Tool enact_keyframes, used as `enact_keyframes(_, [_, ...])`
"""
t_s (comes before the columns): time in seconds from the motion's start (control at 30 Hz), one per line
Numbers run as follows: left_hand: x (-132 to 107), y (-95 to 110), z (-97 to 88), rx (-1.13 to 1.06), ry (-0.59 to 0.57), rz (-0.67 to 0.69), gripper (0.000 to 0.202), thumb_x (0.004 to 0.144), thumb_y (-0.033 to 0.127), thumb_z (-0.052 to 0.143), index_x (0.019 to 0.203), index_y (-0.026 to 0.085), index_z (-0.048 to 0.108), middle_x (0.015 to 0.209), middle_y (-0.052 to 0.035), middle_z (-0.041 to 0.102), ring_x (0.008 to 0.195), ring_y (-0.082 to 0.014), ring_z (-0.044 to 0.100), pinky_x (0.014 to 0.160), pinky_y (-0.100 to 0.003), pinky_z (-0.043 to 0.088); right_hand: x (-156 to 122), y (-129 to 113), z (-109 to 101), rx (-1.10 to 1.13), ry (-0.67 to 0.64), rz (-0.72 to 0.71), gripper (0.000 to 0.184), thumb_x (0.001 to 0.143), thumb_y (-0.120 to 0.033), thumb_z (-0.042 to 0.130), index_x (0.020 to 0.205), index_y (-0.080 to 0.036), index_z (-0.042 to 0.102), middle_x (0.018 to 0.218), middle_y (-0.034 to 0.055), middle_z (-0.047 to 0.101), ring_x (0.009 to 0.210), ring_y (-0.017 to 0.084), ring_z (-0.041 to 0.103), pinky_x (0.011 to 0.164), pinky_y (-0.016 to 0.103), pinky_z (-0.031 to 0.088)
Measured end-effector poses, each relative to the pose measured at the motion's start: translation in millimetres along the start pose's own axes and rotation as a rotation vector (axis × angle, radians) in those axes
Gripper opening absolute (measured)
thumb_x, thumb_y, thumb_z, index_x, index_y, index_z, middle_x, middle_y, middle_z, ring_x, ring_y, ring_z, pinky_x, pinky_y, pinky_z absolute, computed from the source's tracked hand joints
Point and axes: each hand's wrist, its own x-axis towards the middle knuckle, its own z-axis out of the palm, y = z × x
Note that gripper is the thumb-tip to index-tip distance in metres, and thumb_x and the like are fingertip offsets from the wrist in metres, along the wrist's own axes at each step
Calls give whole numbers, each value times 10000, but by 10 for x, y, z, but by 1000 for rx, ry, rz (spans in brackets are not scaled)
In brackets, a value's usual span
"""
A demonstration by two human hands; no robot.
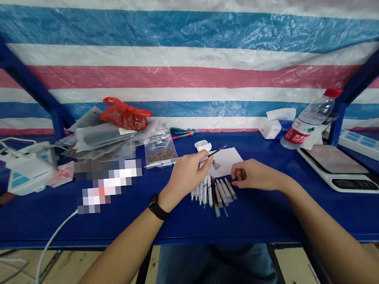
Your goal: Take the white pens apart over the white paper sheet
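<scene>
My left hand (pixel 187 173) is closed around a thin dark pen-like tool (pixel 217 150) that sticks out to the right over a white sheet of paper (pixel 227 161). My right hand (pixel 249 175) rests curled at the right edge of a row of several pens (pixel 213 192) lying side by side on the blue table (pixel 189 220). Its fingers are pinched together; what they hold, if anything, is hidden. A black watch is on my left wrist.
A digital scale (pixel 337 165) sits at the right, a water bottle (pixel 308 121) and tissue behind it. Plastic bags (pixel 104 140), a red bag (pixel 124 114) and a white charger box (pixel 27 170) with cables lie at the left. A white earbud case (pixel 203 145) stands behind the paper.
</scene>
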Motion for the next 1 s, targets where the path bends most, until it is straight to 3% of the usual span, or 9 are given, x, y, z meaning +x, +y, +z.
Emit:
enact_keyframes(0.33, [-4,-4,-1,35,-13,-9,344,1008,404,407,1015,205,687,502,50,428,432,-133,442,500,-249,238,153,52,64,-11,235,-47,81,719,-243,661,792,-208,666,657,-18,644,593,149,581,624,266,419])
enact_keyframes(0.6, [-2,11,-3,33,-13,-24,326,1005,401,412,994,209,675,505,48,438,439,-136,453,509,-244,246,283,112,83,-13,379,-73,171,749,-343,712,871,-222,720,608,-26,627,581,159,578,618,279,405])
enact_keyframes(0.7, [-2,10,0,28,0,-13,322,1008,397,409,956,206,664,519,44,453,446,-133,457,514,-240,249,245,134,43,174,469,-107,220,782,-421,692,846,-214,734,607,-16,620,561,151,542,590,289,405])
enact_keyframes(0.8, [-6,12,7,26,-7,-7,306,1008,388,416,943,206,653,505,48,442,445,-137,457,514,-241,237,233,43,60,544,488,-136,378,769,-550,718,906,-199,752,641,-3,638,540,136,503,547,290,402])
enact_keyframes(0.9, [-9,13,17,26,-25,-9,273,1006,366,433,921,206,637,496,54,430,444,-137,459,517,-244,230,281,-130,145,902,471,-137,447,687,-609,797,876,-206,758,709,13,682,553,120,516,551,286,426])
enact_keyframes(1.0, [-6,7,25,30,-19,-13,252,1007,355,443,920,210,630,512,55,443,460,-140,477,522,-246,239,366,-253,193,1082,507,-109,467,560,-603,883,776,-210,755,723,18,699,572,113,540,586,286,463])
